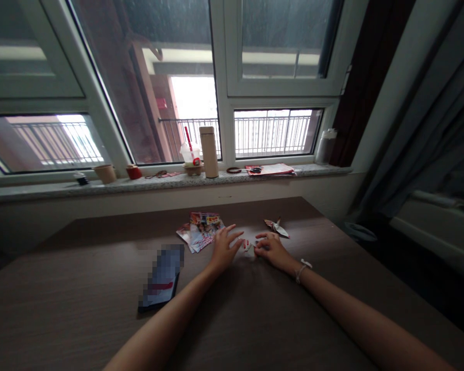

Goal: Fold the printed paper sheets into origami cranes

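A small piece of folded paper, white with red print, is between my two hands over the table. My right hand pinches its right edge between thumb and fingertips. On the other side, my left hand has its fingers apart, with thumb and forefinger close to the paper's left edge but holding nothing that I can see. A folded paper crane lies just beyond my right hand. Printed paper sheets are in a loose pile beyond and left of my left hand.
A phone lies on the brown table, left of my left forearm. Along the stone windowsill stand a beige flask, a drink cup with a red straw, paper cups, scissors, more printed paper and a bottle.
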The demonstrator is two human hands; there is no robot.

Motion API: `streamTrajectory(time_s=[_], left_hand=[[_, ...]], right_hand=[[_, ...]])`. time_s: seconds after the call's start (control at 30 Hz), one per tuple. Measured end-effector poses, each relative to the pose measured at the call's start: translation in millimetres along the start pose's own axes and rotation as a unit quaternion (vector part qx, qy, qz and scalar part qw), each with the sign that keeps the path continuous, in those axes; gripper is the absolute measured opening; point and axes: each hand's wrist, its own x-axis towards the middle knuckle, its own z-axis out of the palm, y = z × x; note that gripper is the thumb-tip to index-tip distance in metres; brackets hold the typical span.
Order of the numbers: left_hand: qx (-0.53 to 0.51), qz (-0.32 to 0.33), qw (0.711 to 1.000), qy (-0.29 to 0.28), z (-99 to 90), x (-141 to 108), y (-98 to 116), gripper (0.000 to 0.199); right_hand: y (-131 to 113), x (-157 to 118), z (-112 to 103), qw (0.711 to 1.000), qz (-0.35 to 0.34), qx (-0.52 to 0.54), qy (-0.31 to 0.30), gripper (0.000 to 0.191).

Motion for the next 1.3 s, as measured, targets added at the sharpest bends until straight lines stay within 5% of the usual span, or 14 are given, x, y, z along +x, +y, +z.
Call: streamTrajectory(time_s=[0.17, 0.67, 1.3], left_hand=[[-0.014, -0.019, 0.998, -0.062, 1.3, 0, -2, 0.009], [-0.067, -0.039, 0.993, -0.094, -2.0, -1, 3, 0.01], [-0.101, -0.061, 0.991, -0.066, -2.5, -4, 7, 0.009]], right_hand=[[5, 2, -4, 1.0, -0.007, 0.011, -0.024, 0.013], [5, 2, -3, 0.998, -0.026, 0.058, -0.016, 0.022], [5, 5, -2, 0.997, -0.019, 0.07, -0.014, 0.021]])
